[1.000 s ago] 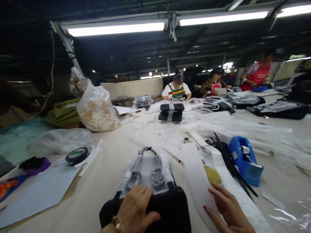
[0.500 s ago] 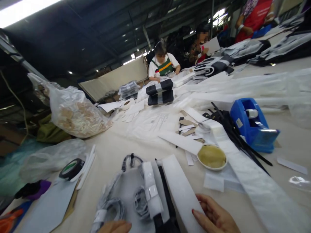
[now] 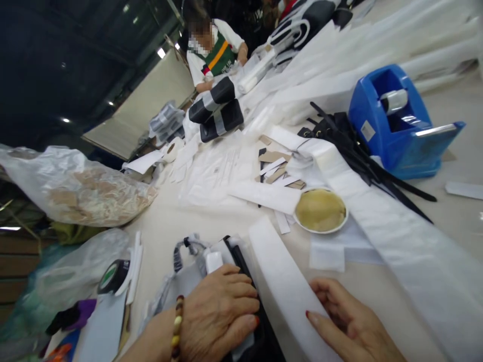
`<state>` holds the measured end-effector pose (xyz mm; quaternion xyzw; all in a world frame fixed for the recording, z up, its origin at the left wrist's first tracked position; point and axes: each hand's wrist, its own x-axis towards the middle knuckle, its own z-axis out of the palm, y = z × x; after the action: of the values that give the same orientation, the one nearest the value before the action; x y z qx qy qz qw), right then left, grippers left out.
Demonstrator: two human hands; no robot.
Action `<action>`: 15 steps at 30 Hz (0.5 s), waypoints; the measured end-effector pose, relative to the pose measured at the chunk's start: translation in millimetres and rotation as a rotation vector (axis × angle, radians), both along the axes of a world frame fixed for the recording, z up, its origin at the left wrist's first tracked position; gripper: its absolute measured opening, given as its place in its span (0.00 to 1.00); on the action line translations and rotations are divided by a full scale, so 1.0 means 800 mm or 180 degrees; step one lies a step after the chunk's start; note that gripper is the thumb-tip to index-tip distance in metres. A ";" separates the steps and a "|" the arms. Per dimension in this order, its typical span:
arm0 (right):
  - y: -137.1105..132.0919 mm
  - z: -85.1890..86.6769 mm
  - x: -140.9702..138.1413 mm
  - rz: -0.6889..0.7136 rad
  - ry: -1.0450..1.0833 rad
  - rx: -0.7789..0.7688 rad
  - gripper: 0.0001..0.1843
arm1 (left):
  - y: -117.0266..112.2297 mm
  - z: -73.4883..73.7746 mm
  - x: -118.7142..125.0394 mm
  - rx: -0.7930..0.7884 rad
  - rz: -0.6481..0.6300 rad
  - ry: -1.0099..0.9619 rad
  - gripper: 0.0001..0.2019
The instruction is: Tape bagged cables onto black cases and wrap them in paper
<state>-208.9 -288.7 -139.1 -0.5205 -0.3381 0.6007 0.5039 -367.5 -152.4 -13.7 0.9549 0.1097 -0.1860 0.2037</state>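
Black bag [image 3: 264, 342] under left hand [image 3: 219, 314] (flat)

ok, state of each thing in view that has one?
left hand: flat, pressing on black bag
right hand: fingers resting on white strip
bowl: upright, filled with yellowish stuff
tape dispenser: upright, roll loaded
tape roll: lying flat
plastic sack: full, lying on its side

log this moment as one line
left hand: flat on black bag | right hand: on white strip | nearby: dish, tape dispenser
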 end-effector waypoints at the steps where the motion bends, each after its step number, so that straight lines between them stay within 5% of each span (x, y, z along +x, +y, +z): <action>1: 0.001 -0.001 -0.001 0.0019 -0.0027 -0.0001 0.11 | 0.000 0.001 -0.002 0.0002 0.0008 -0.0034 0.20; 9: 0.003 -0.008 -0.001 0.0214 -0.0017 -0.0059 0.12 | -0.006 0.002 -0.019 -0.0030 0.0095 -0.0460 0.21; 15: 0.006 0.003 -0.010 0.0320 0.0349 -0.0353 0.12 | -0.016 -0.029 -0.025 0.0074 -0.0050 -0.0955 0.27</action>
<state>-216.7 -283.8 -136.4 -0.4963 -0.3018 0.6706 0.4613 -387.7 -165.3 -36.5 0.9751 0.0727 -0.0415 0.2053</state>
